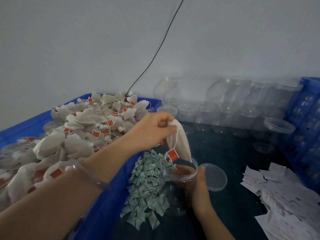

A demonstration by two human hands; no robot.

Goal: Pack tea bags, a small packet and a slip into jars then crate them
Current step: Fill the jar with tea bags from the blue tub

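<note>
My left hand (152, 130) pinches a pale tea bag (181, 142) by its top; the bag hangs with its red tag (173, 155) just above the mouth of a clear jar (179, 172). My right hand (199, 186) grips that jar from the right side and holds it tilted over the dark table. Through the clear wall the jar looks empty. A big heap of tea bags (72, 134) fills the blue bin (107, 201) on the left. Small green-and-white packets (147, 184) lie piled beside the jar. White paper slips (280, 193) lie at the right.
A clear lid (215, 177) lies flat just right of the held jar. Several empty clear jars (228, 104) stand along the back wall. A blue crate (306, 122) stands at the right edge. A dark cable (155, 52) hangs down the wall.
</note>
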